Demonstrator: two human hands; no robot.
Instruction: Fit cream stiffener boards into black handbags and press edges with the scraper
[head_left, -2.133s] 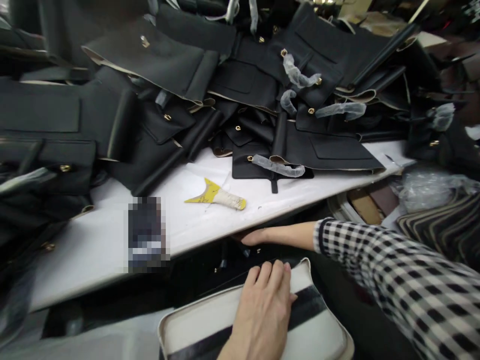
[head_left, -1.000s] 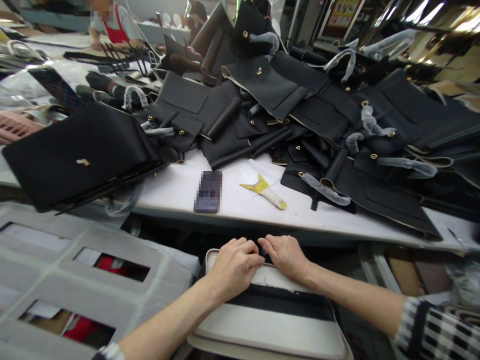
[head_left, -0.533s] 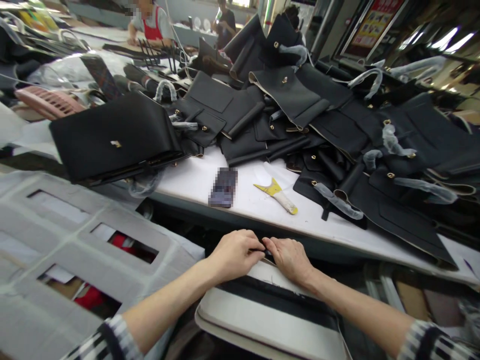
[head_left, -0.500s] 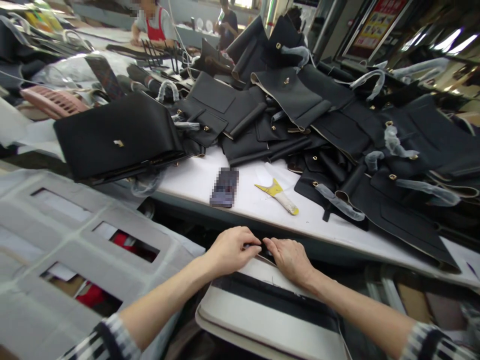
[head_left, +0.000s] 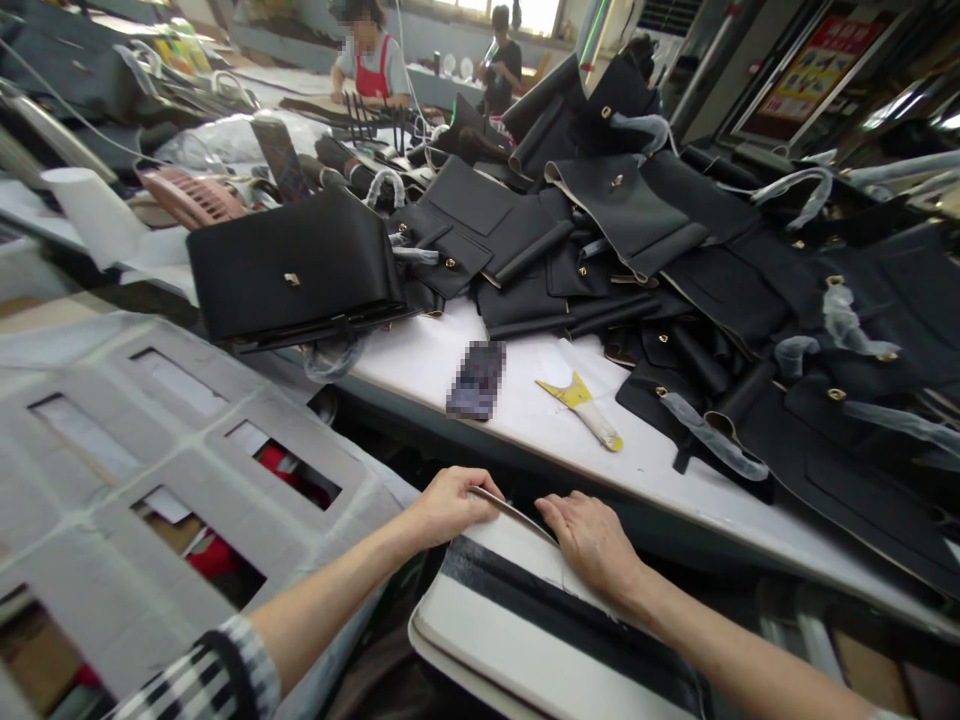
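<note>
In front of me is a white bag piece with a black band [head_left: 517, 640], apparently in stacked layers and tilted towards me. My left hand [head_left: 454, 508] is closed on its far left edge, thumb on the near face and fingers behind. Further right along the same edge, my right hand [head_left: 592, 540] is closed over the rim, its fingertips partly hidden behind it. The two hands are apart, with a stretch of bare edge between them. Beyond them, a yellow and white forked tool [head_left: 581, 405] and a dark phone-like object [head_left: 478, 380], blurred, lie on the white worktable [head_left: 420, 395].
Black bag pieces [head_left: 622, 215] with wrapped handles are heaped across the table. A black bag [head_left: 292, 265] stands at its left, near a pink slatted object [head_left: 191, 195]. Left of me is a grey panel with rectangular openings [head_left: 180, 420]. Two people work farther back.
My hands have spread apart along the edge of the white piece, the left moving left. The view has shifted, so the table's contents appear further right.
</note>
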